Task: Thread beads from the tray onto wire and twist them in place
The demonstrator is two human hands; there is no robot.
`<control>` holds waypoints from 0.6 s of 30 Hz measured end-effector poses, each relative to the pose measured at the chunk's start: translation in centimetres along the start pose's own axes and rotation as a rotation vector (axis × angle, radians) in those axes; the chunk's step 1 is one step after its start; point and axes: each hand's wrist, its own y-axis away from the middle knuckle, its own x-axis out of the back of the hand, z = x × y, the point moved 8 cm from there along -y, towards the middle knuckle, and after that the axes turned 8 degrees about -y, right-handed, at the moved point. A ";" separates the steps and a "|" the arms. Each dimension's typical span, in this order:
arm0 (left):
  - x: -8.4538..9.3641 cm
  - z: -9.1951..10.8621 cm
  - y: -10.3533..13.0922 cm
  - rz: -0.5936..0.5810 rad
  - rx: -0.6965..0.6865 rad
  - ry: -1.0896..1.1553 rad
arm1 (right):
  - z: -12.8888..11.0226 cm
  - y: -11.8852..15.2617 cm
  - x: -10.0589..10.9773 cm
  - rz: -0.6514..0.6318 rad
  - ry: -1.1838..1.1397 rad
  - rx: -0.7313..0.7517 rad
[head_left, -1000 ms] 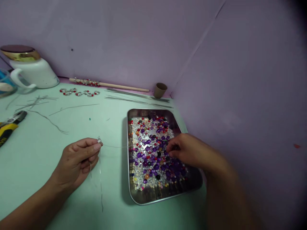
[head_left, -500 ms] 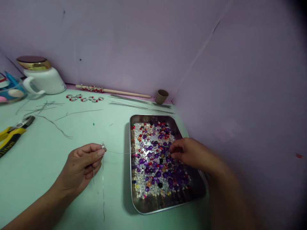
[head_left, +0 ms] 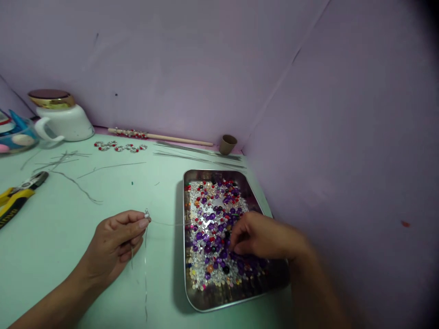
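Between thumb and forefinger, my left hand [head_left: 118, 242] pinches a small beaded piece [head_left: 147, 214] with thin wires. One wire [head_left: 146, 269] hangs down from it, and another stretches right toward the tray. My right hand [head_left: 264, 235] reaches into a metal tray [head_left: 236, 299] of mixed beads. Its fingertips are bent together down among purple beads [head_left: 207, 246]; whatever they hold, if anything, is hidden. Red, clear, black and orange beads lie around the purple ones.
Yellow-black pliers [head_left: 20, 194] and loose wires [head_left: 77, 185] lie left. Behind are a white mug [head_left: 66, 123], beaded wire shapes [head_left: 120, 146], a wooden stick [head_left: 178, 139], straight wires [head_left: 199, 153] and a small brown pot [head_left: 227, 145]. A wall stands close on the right.
My right hand has moved left and toward me within the tray, its fingers lower among the beads. My left hand keeps its pinch. The whole view has shifted slightly.
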 end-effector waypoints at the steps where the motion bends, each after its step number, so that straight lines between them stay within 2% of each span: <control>1: 0.0 0.0 0.0 -0.002 -0.001 -0.001 | -0.1 -0.1 -0.4 -0.032 -0.021 0.018; 4: -0.1 0.1 -0.1 -0.001 -0.004 -0.009 | 0.2 -0.3 -0.2 -0.013 -0.040 0.031; 8: 0.1 -0.1 -0.2 0.010 -0.008 -0.018 | 1.5 0.4 3.4 0.316 -0.034 -0.006; 10: 0.2 -0.2 -0.3 0.009 -0.011 -0.019 | 2.2 1.1 4.6 0.405 -0.042 -0.045; 15: 0.3 -0.2 -0.3 0.006 -0.020 -0.016 | 2.6 1.1 3.5 0.254 -0.006 -0.089; 18: 0.2 -0.2 -0.2 0.012 -0.016 -0.011 | 2.1 0.4 3.3 0.304 0.052 -0.058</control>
